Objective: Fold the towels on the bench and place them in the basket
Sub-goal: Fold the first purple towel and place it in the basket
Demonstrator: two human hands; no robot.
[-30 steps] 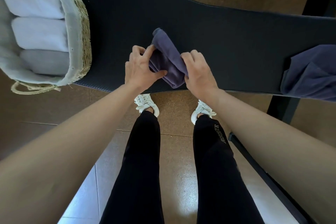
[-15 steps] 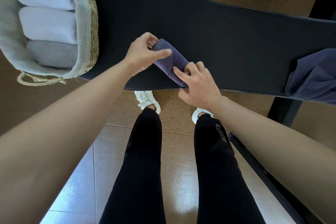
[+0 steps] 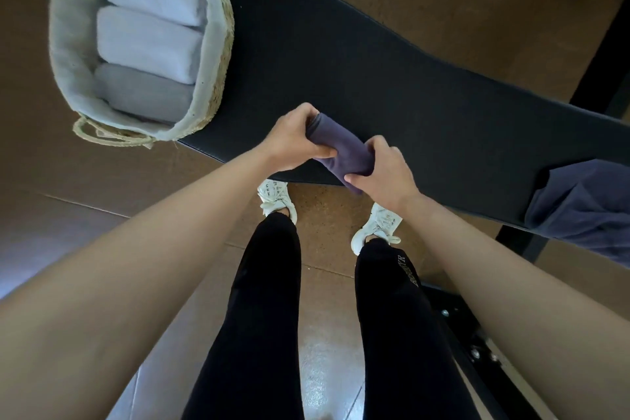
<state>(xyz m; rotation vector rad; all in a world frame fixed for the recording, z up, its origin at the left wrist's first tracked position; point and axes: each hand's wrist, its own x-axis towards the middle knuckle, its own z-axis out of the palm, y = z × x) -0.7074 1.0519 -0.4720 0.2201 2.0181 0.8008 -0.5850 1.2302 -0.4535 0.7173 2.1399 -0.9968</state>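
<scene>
A small dark purple towel (image 3: 342, 151), folded into a narrow bundle, sits at the near edge of the black padded bench (image 3: 392, 78). My left hand (image 3: 291, 138) grips its far left end. My right hand (image 3: 385, 169) grips its near right end. Both hands are closed on it. A woven basket (image 3: 218, 54) with a pale cloth liner stands on the bench's left end. It holds two white folded towels (image 3: 150, 14) and a grey one (image 3: 146, 94), side by side.
An unfolded dark purple towel (image 3: 586, 211) lies crumpled at the bench's right end and hangs over the near edge. My legs and white shoes stand on the brown tiled floor close to the bench. A black metal frame (image 3: 477, 351) runs along the floor at right.
The towel went from a loose fold to a flat, tight bundle. Both hands shifted from pressing and pinching it to gripping its two ends. The view tilted, and the basket now appears closer.
</scene>
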